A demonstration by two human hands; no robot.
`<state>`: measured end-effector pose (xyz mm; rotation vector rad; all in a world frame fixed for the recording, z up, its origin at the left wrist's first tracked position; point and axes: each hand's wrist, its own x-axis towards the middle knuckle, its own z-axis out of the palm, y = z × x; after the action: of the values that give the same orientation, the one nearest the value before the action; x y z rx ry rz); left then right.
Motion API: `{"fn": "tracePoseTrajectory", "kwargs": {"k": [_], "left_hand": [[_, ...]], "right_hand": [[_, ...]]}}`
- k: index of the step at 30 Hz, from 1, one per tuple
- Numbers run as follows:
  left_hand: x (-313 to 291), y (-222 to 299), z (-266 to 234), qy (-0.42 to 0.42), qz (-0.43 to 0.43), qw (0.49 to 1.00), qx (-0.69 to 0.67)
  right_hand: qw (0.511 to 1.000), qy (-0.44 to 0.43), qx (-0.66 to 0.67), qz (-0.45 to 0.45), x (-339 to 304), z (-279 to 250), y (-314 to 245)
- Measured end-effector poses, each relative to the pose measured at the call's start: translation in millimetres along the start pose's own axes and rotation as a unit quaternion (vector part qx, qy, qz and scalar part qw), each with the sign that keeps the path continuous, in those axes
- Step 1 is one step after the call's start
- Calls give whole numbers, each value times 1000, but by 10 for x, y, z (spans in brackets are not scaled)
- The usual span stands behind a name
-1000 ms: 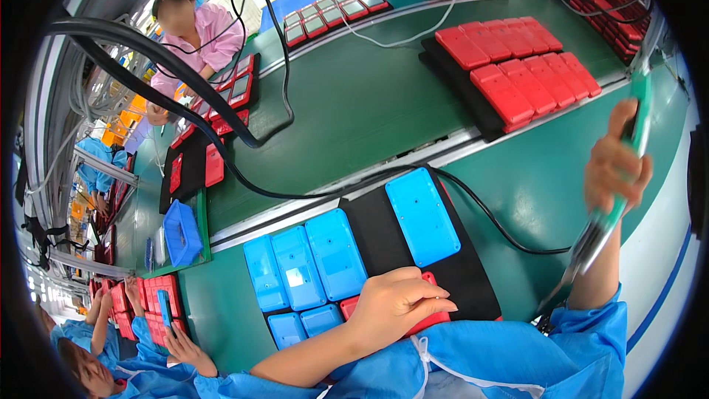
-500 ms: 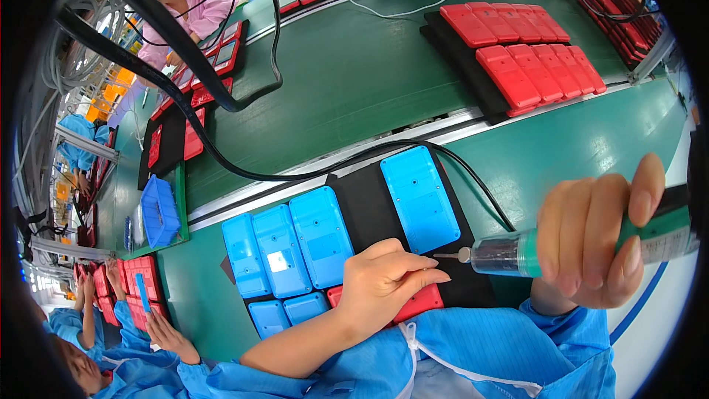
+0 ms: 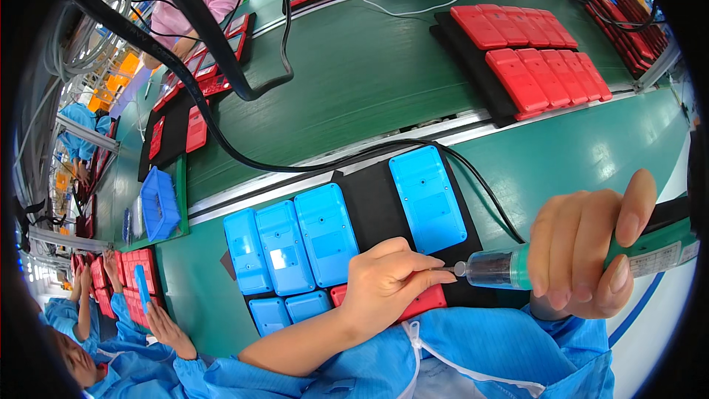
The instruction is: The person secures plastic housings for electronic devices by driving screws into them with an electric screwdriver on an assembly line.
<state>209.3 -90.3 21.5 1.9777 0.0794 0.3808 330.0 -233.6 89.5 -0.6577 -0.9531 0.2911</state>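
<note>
My right hand (image 3: 576, 251) is wrapped round an electric screwdriver (image 3: 496, 270) with a clear and green body, held nearly level with its tip pointing left. At that tip, my left hand (image 3: 384, 281) pinches thumb and forefinger together; whatever lies between them is too small or hidden to name. Below and around the hands is a black mat (image 3: 367, 210). On it, a single blue plastic case (image 3: 428, 199) lies beyond the fingertips, and several more blue cases (image 3: 323, 233) lie to the left. A red case (image 3: 427, 303) is partly covered by my left hand.
A black cable (image 3: 295, 168) runs across the bench's metal rail (image 3: 221, 210). Red cases (image 3: 517, 26) sit in rows on a black board at the far right. A blue bin (image 3: 160, 205) stands at left. Co-workers' hands (image 3: 168, 331) handle parts at lower left.
The screwdriver's tip has come closer to my left fingertips, so the bare bit between them hardly shows now. The whole view has shifted slightly.
</note>
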Motion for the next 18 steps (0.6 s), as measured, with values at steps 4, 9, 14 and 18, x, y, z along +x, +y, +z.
{"fn": "tracePoseTrajectory", "kwargs": {"k": [4,9,14,18], "left_hand": [[7,8,2,-3,-10,1000,0],[29,-5,-21,-9,-21,1000,-2],[-34,-72,-1,-23,44,997,64],[-55,-104,67,6,78,996,38]], "right_hand": [[1000,-5,-7,-5,5,-5,-4],[1000,6,-1,6,27,9,43],[998,16,45,51,-56,20,39],[994,15,-108,1,-180,-91,89]]}}
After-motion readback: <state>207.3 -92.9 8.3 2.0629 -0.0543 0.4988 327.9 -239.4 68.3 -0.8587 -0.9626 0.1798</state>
